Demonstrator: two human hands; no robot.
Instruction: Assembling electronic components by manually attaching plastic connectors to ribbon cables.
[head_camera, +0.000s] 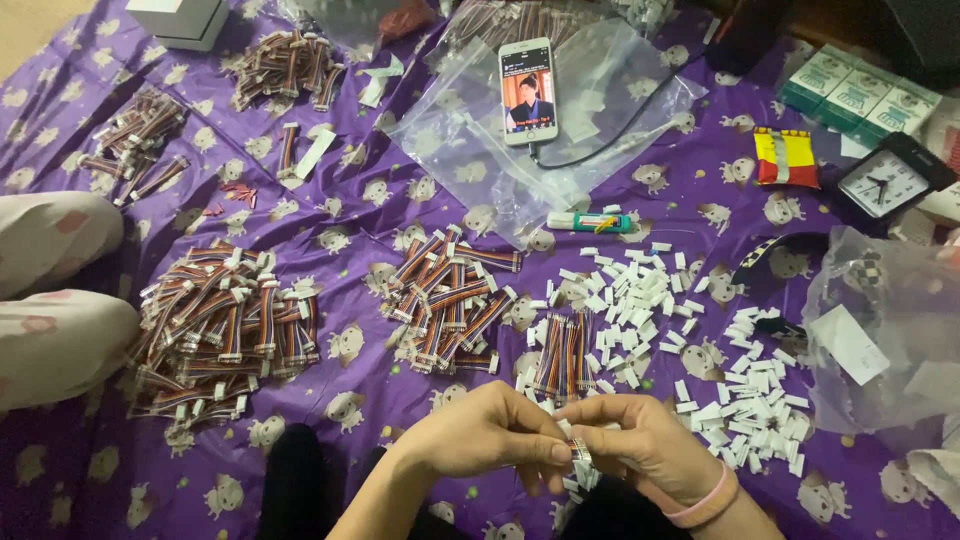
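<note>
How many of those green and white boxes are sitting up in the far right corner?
3 green and white boxes: they lie side by side in a slanted row at the top right, the left one, the middle one and the right one, just above the black clock. More may lie beyond the frame.

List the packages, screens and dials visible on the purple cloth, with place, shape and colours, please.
Smartphone: top centre on a clear plastic bag, white rectangle, screen lit.
Green-and-white cartons: top right, three small boxes side by side.
Red-and-yellow packet: right of the phone, small and squarish.
Black clock: far right, white square dial.
White box: top left corner.
</note>
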